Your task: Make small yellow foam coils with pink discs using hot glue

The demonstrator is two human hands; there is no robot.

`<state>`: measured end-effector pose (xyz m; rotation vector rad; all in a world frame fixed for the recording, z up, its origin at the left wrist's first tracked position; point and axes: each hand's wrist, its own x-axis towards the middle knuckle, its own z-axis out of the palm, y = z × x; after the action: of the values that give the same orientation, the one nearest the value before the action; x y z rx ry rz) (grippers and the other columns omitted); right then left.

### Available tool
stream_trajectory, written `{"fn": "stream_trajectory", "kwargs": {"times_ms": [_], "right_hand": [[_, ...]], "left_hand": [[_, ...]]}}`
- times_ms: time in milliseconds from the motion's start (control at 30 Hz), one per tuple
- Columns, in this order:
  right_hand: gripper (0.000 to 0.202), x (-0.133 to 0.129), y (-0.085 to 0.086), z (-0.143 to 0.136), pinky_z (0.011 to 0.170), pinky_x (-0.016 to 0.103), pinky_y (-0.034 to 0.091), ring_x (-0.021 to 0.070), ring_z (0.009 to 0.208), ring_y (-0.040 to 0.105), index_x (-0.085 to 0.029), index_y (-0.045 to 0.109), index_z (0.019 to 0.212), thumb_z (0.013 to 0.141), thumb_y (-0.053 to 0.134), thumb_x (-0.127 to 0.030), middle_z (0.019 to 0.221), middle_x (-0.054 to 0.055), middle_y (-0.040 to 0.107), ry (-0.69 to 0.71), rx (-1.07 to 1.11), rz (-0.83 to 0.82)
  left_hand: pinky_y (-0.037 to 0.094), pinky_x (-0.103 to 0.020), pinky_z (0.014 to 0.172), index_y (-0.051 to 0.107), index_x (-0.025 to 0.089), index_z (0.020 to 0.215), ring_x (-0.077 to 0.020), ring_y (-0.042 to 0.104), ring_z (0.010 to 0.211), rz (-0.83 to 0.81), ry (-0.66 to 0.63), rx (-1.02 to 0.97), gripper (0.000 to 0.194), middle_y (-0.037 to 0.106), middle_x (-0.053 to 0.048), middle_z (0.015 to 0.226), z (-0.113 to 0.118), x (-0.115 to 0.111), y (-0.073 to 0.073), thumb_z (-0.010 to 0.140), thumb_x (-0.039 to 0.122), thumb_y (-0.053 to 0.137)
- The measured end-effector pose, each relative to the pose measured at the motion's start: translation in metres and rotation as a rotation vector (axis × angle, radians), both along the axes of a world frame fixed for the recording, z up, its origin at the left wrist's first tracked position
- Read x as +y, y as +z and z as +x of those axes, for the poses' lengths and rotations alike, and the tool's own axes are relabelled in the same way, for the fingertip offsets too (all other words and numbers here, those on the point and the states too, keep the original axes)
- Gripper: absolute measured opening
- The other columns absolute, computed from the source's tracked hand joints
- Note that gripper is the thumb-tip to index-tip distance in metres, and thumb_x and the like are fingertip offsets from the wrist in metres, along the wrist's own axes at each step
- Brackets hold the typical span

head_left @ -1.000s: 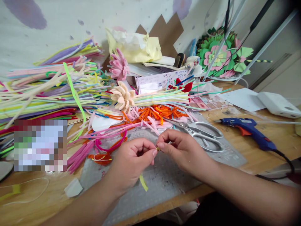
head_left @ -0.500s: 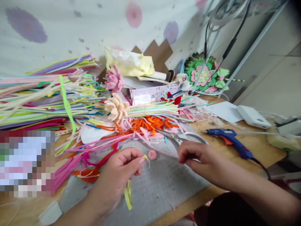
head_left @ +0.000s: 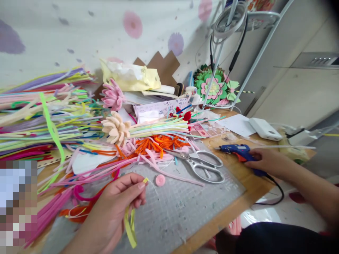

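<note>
My left hand [head_left: 124, 197] pinches a narrow yellow ribbon [head_left: 130, 229] between thumb and forefinger. Its folded tip and a thin whitish strand show above the fingers, while the tails hang below the palm. Just right of those fingertips, a small pink disc [head_left: 160, 180] lies on the grey cutting mat [head_left: 169, 208]. Over at the right, my right hand [head_left: 265, 160] has its fingers around the handle of a blue glue gun [head_left: 235, 149], which rests on the wooden table. Silver scissors [head_left: 197, 164] lie on the mat between the hands, with no hand on them.
Bundles of coloured pipe cleaners [head_left: 39, 120] fill the left side. Orange pieces [head_left: 161, 143], a cream flower [head_left: 116, 127] and a pink flower [head_left: 113, 94] sit behind the mat. A white box [head_left: 265, 128] stands back right. The gun's cord [head_left: 280, 194] drops over the table edge.
My right hand has moved right from beside the scissors onto the glue gun. My left hand still pinches the yellow ribbon. The view has turned to the right.
</note>
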<state>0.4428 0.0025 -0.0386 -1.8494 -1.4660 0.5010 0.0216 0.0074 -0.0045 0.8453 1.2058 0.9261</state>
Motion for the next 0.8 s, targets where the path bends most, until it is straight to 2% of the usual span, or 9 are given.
{"fn": "stream_trajectory", "kwargs": {"times_ms": [100, 167, 233, 333, 400, 500, 567, 700, 800], "right_hand": [[0.009, -0.001, 0.012, -0.012, 0.043, 0.025, 0.033, 0.0122, 0.043, 0.051, -0.018, 0.068, 0.060, 0.068, 0.071, -0.022, 0.050, -0.001, 0.060, -0.024, 0.059, -0.163], [0.011, -0.005, 0.024, -0.026, 0.042, 0.022, 0.037, 0.0116, 0.044, 0.053, -0.021, 0.064, 0.066, 0.073, 0.068, -0.028, 0.051, -0.003, 0.059, -0.110, 0.281, -0.209], [0.015, -0.010, 0.035, -0.047, 0.042, 0.020, 0.042, 0.0117, 0.045, 0.055, -0.023, 0.061, 0.069, 0.068, 0.074, -0.030, 0.054, -0.004, 0.061, -0.200, 0.572, -0.237], [0.025, -0.017, 0.044, -0.086, 0.048, 0.022, 0.050, 0.0145, 0.052, 0.059, -0.023, 0.062, 0.071, 0.063, 0.078, -0.040, 0.057, 0.000, 0.064, -0.065, 0.772, -0.261], [0.034, -0.022, 0.046, -0.116, 0.051, 0.025, 0.052, 0.0165, 0.053, 0.059, -0.021, 0.065, 0.076, 0.060, 0.078, -0.049, 0.057, 0.002, 0.064, 0.068, 0.805, -0.333], [0.041, -0.030, 0.046, -0.160, 0.053, 0.025, 0.051, 0.0174, 0.059, 0.060, -0.022, 0.068, 0.084, 0.057, 0.079, -0.050, 0.065, 0.003, 0.068, 0.080, 0.790, -0.424], [0.038, -0.034, 0.046, -0.183, 0.058, 0.023, 0.051, 0.0169, 0.065, 0.062, -0.023, 0.069, 0.080, 0.054, 0.081, -0.048, 0.069, 0.003, 0.070, 0.096, 0.823, -0.438], [0.035, -0.033, 0.046, -0.209, 0.056, 0.021, 0.049, 0.0140, 0.060, 0.061, -0.021, 0.070, 0.070, 0.052, 0.082, -0.049, 0.065, 0.002, 0.068, 0.161, 0.876, -0.426], [0.028, -0.031, 0.041, -0.215, 0.054, 0.022, 0.049, 0.0151, 0.060, 0.061, -0.021, 0.070, 0.067, 0.055, 0.081, -0.044, 0.064, 0.003, 0.069, 0.176, 0.714, -0.385]], "left_hand": [[0.041, -0.019, 0.052, 0.064, 0.017, 0.064, -0.0098, 0.051, 0.053, 0.049, 0.030, 0.001, 0.010, 0.058, 0.004, 0.053, -0.001, 0.001, -0.002, 0.068, 0.024, 0.070], [0.038, -0.019, 0.050, 0.063, 0.017, 0.063, -0.0093, 0.048, 0.051, 0.076, 0.048, 0.027, 0.011, 0.058, 0.004, 0.052, -0.001, 0.002, -0.004, 0.069, 0.024, 0.069], [0.036, -0.019, 0.049, 0.062, 0.017, 0.061, -0.0087, 0.046, 0.050, 0.099, 0.055, 0.070, 0.013, 0.057, 0.004, 0.051, -0.002, 0.003, -0.004, 0.070, 0.024, 0.067], [0.035, -0.020, 0.049, 0.061, 0.017, 0.062, -0.0089, 0.045, 0.050, 0.129, 0.065, 0.101, 0.013, 0.057, 0.004, 0.050, -0.003, 0.003, -0.006, 0.072, 0.024, 0.065], [0.035, -0.021, 0.050, 0.060, 0.017, 0.061, -0.0091, 0.045, 0.050, 0.143, 0.079, 0.114, 0.014, 0.056, 0.004, 0.050, -0.004, 0.003, -0.006, 0.072, 0.024, 0.065], [0.034, -0.022, 0.050, 0.059, 0.017, 0.061, -0.0093, 0.045, 0.050, 0.147, 0.090, 0.124, 0.015, 0.055, 0.005, 0.050, -0.004, 0.001, -0.006, 0.072, 0.025, 0.064], [0.034, -0.022, 0.049, 0.059, 0.017, 0.061, -0.0093, 0.045, 0.050, 0.142, 0.100, 0.127, 0.015, 0.054, 0.005, 0.050, -0.004, 0.001, -0.005, 0.072, 0.026, 0.064], [0.031, -0.021, 0.047, 0.058, 0.018, 0.061, -0.0086, 0.043, 0.049, 0.153, 0.118, 0.135, 0.013, 0.054, 0.005, 0.050, -0.005, 0.000, -0.005, 0.072, 0.024, 0.063], [0.030, -0.021, 0.047, 0.058, 0.018, 0.061, -0.0079, 0.043, 0.048, 0.169, 0.127, 0.125, 0.012, 0.052, 0.006, 0.049, -0.006, 0.000, -0.006, 0.072, 0.021, 0.062]]}}
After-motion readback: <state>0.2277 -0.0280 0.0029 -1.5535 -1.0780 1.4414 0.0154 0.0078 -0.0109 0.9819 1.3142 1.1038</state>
